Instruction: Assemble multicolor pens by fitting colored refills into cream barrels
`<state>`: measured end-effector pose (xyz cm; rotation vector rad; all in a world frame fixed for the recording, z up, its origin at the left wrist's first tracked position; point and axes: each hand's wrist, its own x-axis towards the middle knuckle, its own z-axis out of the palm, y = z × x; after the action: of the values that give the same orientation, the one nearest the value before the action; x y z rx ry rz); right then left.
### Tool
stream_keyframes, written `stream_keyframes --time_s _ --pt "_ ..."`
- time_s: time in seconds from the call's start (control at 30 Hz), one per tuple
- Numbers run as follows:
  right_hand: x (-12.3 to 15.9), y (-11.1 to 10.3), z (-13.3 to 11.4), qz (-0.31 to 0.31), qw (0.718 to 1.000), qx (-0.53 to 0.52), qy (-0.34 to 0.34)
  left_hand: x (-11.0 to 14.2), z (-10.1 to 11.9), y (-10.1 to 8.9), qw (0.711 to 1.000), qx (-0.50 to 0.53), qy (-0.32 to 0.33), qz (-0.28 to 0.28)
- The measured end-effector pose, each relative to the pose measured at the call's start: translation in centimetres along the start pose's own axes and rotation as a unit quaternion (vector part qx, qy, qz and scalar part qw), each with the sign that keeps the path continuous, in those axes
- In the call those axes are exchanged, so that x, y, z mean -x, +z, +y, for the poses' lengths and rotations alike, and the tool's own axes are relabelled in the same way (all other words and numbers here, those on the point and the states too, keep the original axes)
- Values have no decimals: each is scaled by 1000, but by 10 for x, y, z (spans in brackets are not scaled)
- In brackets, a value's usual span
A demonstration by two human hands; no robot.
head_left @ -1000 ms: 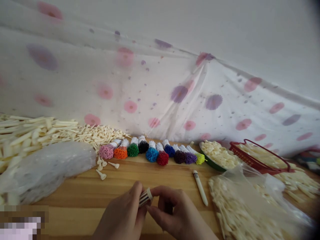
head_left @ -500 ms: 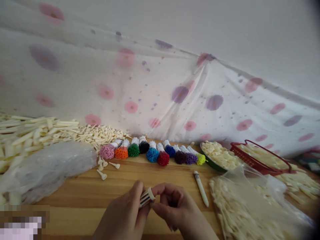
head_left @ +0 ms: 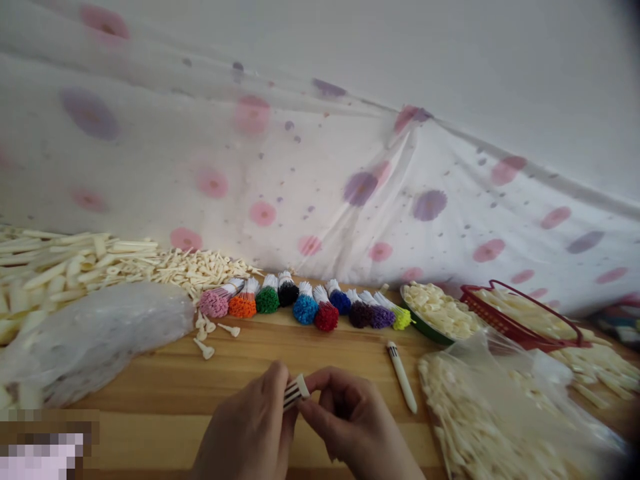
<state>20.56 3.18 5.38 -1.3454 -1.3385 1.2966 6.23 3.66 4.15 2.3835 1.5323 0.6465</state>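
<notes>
My left hand [head_left: 247, 423] is closed around a white multicolor pen [head_left: 294, 395], whose slotted end with dark strips points up to the right. At that end, the thumb and index finger of my right hand [head_left: 347, 417] pinch the white rim. The pen's lower part is hidden in my left palm. To the right of my hands, a whole white multicolor pen [head_left: 402, 377] lies on the wooden table [head_left: 165, 383]. Behind them stands a row of refill bundles with coloured tips, among them red [head_left: 326, 316], green [head_left: 267, 300] and pink [head_left: 215, 302].
Cream plastic tubes [head_left: 65, 267] and small cream parts [head_left: 200, 270] are heaped at left, beside a clear plastic bag [head_left: 115, 327]. On the right are a green-rimmed bowl [head_left: 430, 331], a red basket [head_left: 515, 328] and a bag of cream parts [head_left: 480, 407]. A flowered sheet [head_left: 310, 180] hangs behind.
My right fingers have shifted slightly left against the pen's end. The slotted part in my left hand looks slightly turned, and its visible strips differ. Everything on the table stays put.
</notes>
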Motion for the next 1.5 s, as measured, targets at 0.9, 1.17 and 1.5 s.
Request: stream_keyframes --time_s 0.9,1.17,1.5 --pt "-5 -5 -4 -42 993 -76 85 -3 -1 -1 999 30 -7 -32" --pt "-4 -6 -6 -20 995 -63 81 -5 -1 -7 995 84 -15 -47" --pt "1 -9 -21 -42 995 48 81 -4 -1 -4 996 60 -3 -69"
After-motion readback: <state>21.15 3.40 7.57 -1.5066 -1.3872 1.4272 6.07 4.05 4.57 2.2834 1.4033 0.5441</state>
